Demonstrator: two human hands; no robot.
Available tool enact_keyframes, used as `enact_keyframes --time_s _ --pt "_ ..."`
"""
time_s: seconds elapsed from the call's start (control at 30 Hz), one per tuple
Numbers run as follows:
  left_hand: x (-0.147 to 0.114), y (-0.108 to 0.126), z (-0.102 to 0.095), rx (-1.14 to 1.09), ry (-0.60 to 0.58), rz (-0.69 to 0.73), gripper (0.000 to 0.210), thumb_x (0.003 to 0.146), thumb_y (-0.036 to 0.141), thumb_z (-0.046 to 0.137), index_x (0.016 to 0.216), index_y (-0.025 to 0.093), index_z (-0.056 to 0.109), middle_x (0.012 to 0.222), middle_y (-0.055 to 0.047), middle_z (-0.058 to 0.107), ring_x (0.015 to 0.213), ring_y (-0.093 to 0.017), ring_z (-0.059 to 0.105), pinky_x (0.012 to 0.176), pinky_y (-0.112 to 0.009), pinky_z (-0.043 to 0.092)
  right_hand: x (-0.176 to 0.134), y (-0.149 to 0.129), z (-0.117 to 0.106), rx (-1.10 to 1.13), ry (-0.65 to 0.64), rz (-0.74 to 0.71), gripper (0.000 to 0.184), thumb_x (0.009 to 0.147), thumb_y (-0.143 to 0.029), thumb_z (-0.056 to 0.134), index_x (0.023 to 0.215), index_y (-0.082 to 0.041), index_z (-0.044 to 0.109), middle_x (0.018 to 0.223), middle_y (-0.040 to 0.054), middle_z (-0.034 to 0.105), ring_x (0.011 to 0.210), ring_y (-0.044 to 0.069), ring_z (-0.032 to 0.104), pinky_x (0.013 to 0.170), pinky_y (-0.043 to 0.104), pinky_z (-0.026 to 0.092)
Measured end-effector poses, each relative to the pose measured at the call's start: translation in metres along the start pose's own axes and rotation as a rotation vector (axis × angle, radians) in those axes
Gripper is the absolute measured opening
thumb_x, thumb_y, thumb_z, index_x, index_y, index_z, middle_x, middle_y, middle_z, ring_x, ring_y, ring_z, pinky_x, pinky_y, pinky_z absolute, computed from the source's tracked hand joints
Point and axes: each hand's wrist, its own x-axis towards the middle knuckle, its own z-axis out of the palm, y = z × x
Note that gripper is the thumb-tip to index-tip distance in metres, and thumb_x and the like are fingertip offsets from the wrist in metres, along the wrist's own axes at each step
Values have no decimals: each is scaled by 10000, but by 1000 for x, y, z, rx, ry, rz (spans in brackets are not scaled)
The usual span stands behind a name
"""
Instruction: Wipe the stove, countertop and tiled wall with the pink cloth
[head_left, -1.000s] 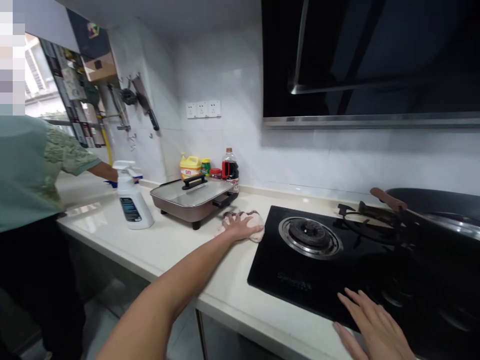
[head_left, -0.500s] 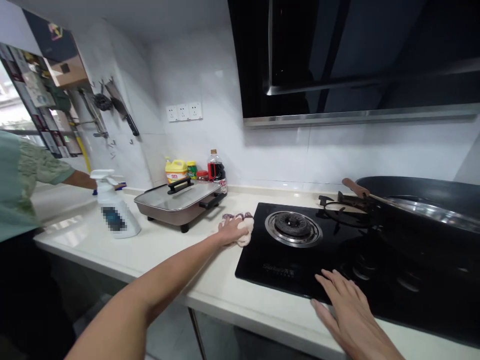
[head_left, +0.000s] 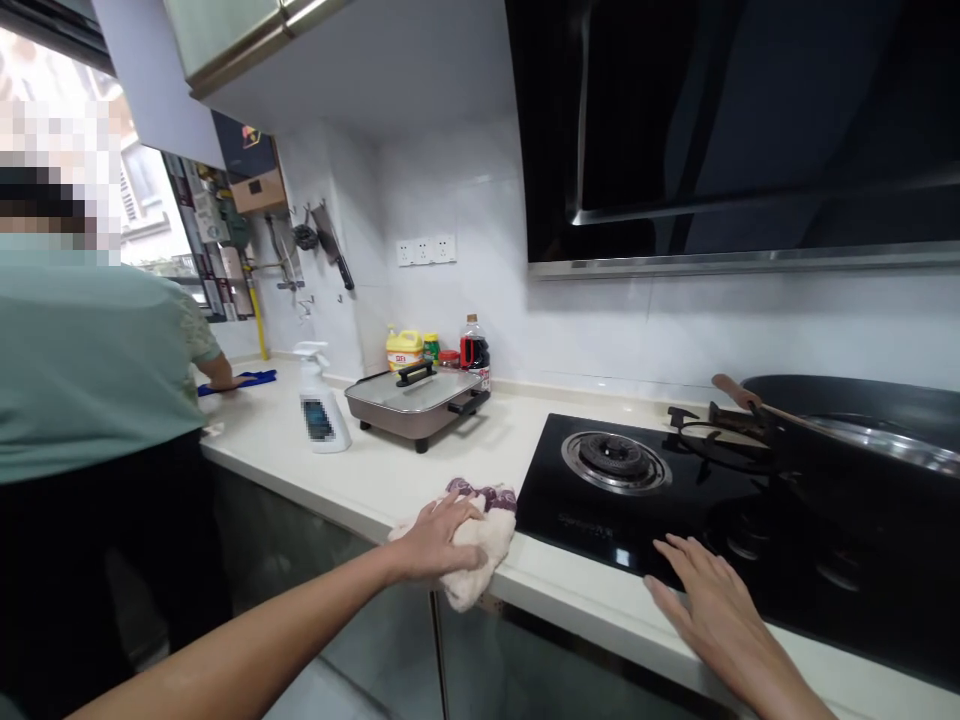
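Pressing the crumpled cloth [head_left: 474, 548] flat against the front edge of the pale surface [head_left: 375, 470], the left hand [head_left: 435, 535] grips it with curled fingers for wiping, while the right hand [head_left: 709, 610] rests open, palm down, on the black gas hob [head_left: 600, 510], seemingly for support.
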Motion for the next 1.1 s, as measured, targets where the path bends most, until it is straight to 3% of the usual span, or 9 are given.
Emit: enact_keyframes --time_s 0.1,0.2,0.3,0.4,0.57,0.67,0.8,0.93,1.1 --pt "14 7 6 -31 113 -64 590 823 547 599 1366 317 620 1590 -27 521 1585 -373 251 1268 -549 234 1 -1 -3 -11 -3 -9 617 990 -579 403 1381 -164 637 1497 146 576 1449 359 472 1219 623 345" --pt "28 21 22 -93 289 -69 407 900 441 484 1229 290 670 1403 -21 665 1400 -303 524 1175 -438 392 3 -7 -8 -27 -16 -2 585 995 -532 409 1377 -153 640 1485 155 580 1437 367 483 1213 624 346" --pt "32 42 41 -165 387 34 336 931 329 407 1157 275 651 1179 -4 728 1124 -216 659 1015 -337 491 5 -13 -9 -19 -8 4 558 995 -488 428 1361 -129 649 1465 170 591 1423 373 496 1209 622 347" --pt "36 72 58 -197 436 161 302 927 283 401 1116 277 636 1161 -6 718 1118 -208 642 1021 -351 488 6 -15 -7 10 34 10 534 1010 -490 430 1339 -140 663 1443 169 605 1409 370 510 1201 619 357" --pt "72 128 68 -38 281 160 492 911 455 479 1371 321 589 1592 -16 499 1518 -304 350 1272 -528 221 8 -18 -13 91 60 29 545 1033 -521 395 1326 -143 656 1409 171 617 1390 340 528 1207 595 368" --pt "112 152 66 -22 146 134 778 884 596 480 1595 295 377 1707 -46 344 1598 -321 199 1292 -550 149 8 -26 -27 152 142 67 534 1055 -512 345 1296 -150 655 1351 169 636 1314 297 580 1174 545 420" --pt "148 175 61 -29 80 118 873 838 698 488 1605 297 373 1738 -76 264 1616 -373 121 1280 -621 76 -5 -23 -54 150 230 36 475 1066 -467 329 1152 -190 705 1189 127 714 1127 253 655 1068 480 470" --pt "141 206 74 -42 39 183 890 806 799 484 1564 332 453 1750 -78 223 1617 -401 90 1273 -642 61 -47 28 -80 -82 374 157 490 1041 -503 354 1061 -214 748 1214 122 723 1190 291 636 1077 503 422" --pt "98 268 130 -143 -97 500 1017 754 851 534 1604 310 399 1771 -99 109 1624 -402 -23 1278 -647 -56 -107 100 -86 -295 392 456 613 1032 -512 253 1212 -159 722 1311 171 673 1213 374 600 1079 604 393"
